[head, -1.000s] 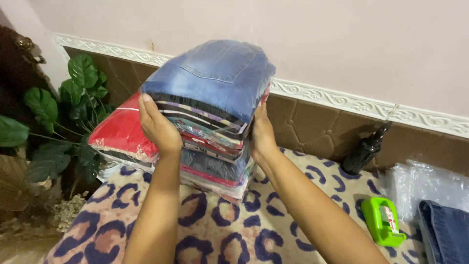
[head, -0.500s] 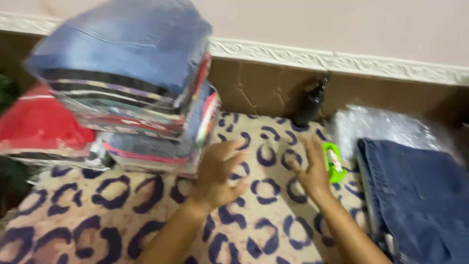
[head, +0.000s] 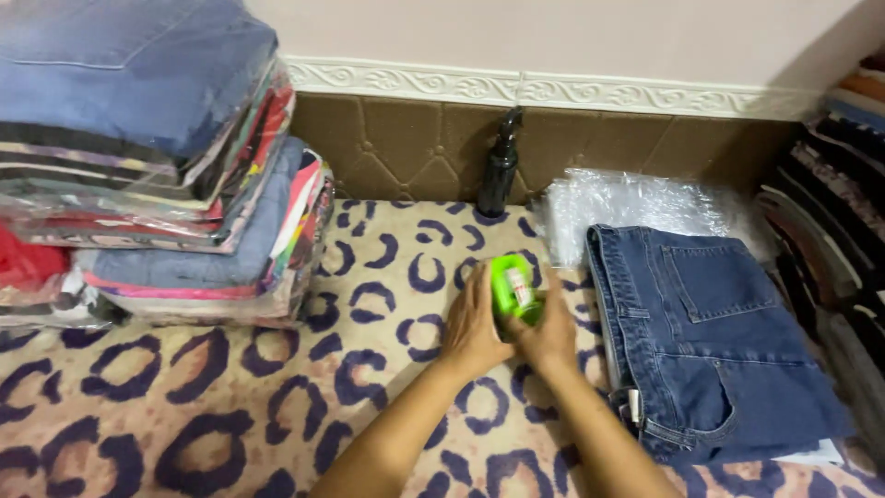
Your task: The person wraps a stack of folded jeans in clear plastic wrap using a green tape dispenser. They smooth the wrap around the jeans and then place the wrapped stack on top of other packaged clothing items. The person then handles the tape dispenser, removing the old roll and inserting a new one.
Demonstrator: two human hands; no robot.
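Two hands, left (head: 475,327) and right (head: 551,334), around one green tape dispenser (head: 513,289); one black spray bottle (head: 501,168) beyond; one folded jeans (head: 710,337) beside the right hand; one bagged-clothes stack (head: 157,157) left.

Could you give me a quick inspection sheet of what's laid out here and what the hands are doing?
Surface: beige cloth with dark blue ring pattern.
Job's things: small bright green plastic device, held between both hands.
Clutter: stack of folded clothes in clear bags; folded blue denim jeans; crinkled clear plastic bags; black spray bottle.
Hands: left hand and right hand, fingers on the device.
Cables: nothing seen.
Surroundings: brown padded panel, pale wall above; more folded garments at right.
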